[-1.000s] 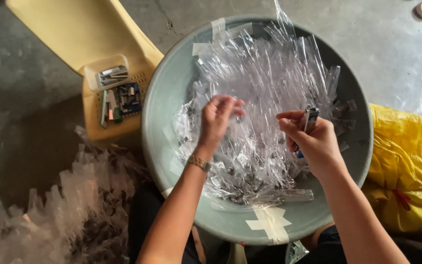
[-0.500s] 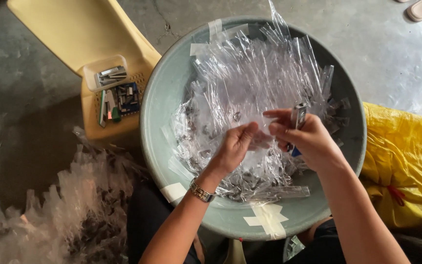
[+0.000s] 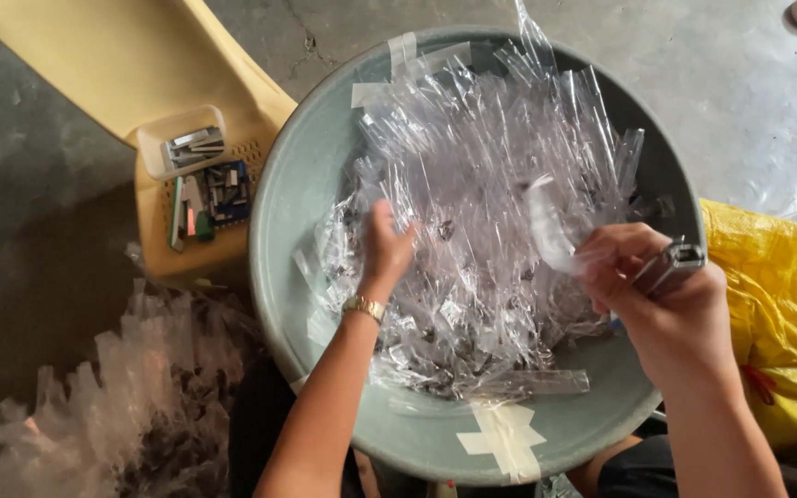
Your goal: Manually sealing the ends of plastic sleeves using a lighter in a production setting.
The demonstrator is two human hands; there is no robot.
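Note:
A big round grey-green basin (image 3: 315, 184) holds a heap of clear plastic sleeves (image 3: 481, 184) with small dark pieces inside. My left hand (image 3: 386, 247), with a gold wristwatch, reaches down into the left side of the heap, its fingers buried among the sleeves. Over the basin's right side my right hand (image 3: 652, 286) grips a metal stapler (image 3: 675, 261) and pinches one clear sleeve (image 3: 546, 231) that curls up from its fingers.
A yellow plastic chair (image 3: 122, 65) at upper left carries a small tub of staple strips (image 3: 186, 143) and a stapler box. A pile of filled clear sleeves (image 3: 113, 387) lies at lower left. A yellow sack (image 3: 777, 295) sits at right. Tape patches (image 3: 500, 438) mark the basin rim.
My left hand left the right hand and moved left and down into the sleeve heap. My right hand drew right, keeping the stapler and a sleeve.

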